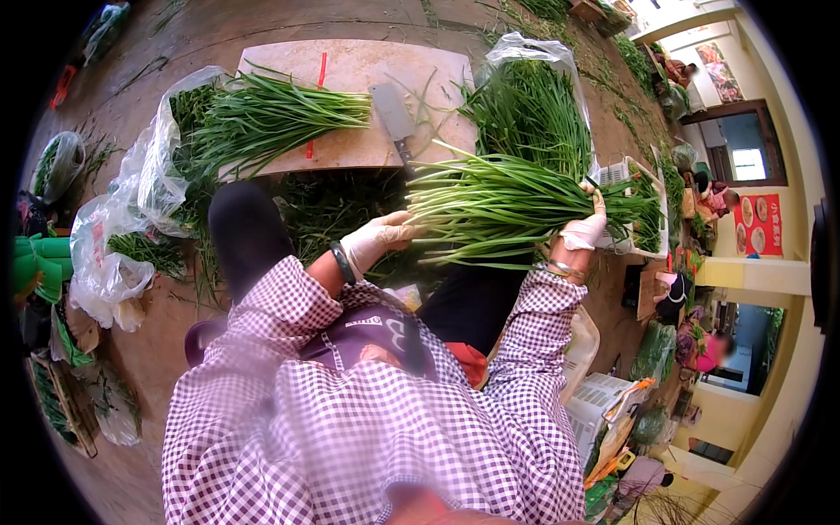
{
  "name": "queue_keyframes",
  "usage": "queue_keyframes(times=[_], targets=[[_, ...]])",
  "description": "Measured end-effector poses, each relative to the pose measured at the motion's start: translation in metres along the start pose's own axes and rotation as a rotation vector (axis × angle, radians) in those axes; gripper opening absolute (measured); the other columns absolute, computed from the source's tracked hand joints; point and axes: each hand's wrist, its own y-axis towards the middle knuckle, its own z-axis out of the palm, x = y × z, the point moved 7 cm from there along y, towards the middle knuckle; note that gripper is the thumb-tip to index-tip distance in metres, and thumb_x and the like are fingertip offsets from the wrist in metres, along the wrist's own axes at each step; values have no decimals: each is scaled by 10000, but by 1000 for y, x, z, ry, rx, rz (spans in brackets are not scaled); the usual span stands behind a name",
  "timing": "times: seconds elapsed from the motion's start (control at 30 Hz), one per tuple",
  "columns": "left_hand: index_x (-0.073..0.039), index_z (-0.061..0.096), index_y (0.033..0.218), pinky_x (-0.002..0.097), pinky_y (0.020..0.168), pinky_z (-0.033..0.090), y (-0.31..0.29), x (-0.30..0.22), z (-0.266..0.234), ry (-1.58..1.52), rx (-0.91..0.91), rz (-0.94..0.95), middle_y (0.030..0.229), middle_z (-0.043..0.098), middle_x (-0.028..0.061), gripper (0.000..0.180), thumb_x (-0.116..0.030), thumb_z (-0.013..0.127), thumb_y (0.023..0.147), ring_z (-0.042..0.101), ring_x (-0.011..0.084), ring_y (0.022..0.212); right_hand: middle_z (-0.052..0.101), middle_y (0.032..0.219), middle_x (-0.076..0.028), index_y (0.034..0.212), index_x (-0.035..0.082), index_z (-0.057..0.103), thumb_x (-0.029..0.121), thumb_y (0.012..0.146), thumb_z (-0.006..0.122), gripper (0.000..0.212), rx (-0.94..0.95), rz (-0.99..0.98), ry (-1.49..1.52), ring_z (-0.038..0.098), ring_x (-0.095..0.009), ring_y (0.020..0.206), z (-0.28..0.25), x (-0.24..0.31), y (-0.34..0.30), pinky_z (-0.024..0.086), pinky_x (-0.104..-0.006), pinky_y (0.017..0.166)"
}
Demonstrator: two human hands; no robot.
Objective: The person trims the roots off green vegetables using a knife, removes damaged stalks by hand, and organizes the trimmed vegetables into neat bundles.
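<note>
Nearby, greens (pixel 525 118) in clear bag (pixel 530 48), right hand (pixel 584 229) gripping bunch (pixel 499 208), left hand (pixel 374 240) at stems (pixel 430 196), grip unclear

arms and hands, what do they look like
The left hand and right hand wear thin whitish gloves. Both sleeves are purple-and-white checked. A dark bangle circles the left wrist; a shiny band circles the right.

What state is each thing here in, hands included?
Held bunch: raised, stalk ends fanned out
Right hand: gloved, closed around this bunch
Left hand: gloved, at the stalk ends
Lying bunch: untied, over red strip
Cleaver: lying flat on table
Right clear bag: open, greens inside
</note>
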Motion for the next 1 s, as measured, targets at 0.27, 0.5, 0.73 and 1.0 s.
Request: queue_keyframes(times=[0.27,0.5,0.73,1.0], targets=[[-66,551,1230,362,921,439,26,4,10,-267,-160,60,1149,624,48,428,-249,654,858,581,167,1044,643,819,-106,809,25,607,120,860,520,138,-83,53,30,613,-224,775,7,-22,-6,523,-359,790],[-64,599,1146,288,821,484,17,-3,22,-308,-297,71,1046,654,25,327,-112,650,827,614,132,916,647,818,-106,808,26,613,128,860,531,141,-6,59,20,614,-222,778,11,-24,-9,523,-364,794],[-36,631,1069,249,765,465,14,-4,17,-112,-357,103,938,644,-1,300,-36,579,773,577,96,814,652,829,-110,810,24,614,124,859,535,137,-43,49,-13,615,-226,784,6,-28,-5,520,-362,798],[-94,553,753,208,550,301,11,11,-40,-63,-445,115,659,487,-44,38,-70,554,783,392,59,570,641,801,-90,794,34,616,134,860,534,146,-23,-16,-14,611,-210,763,1,-4,5,517,-354,790]])
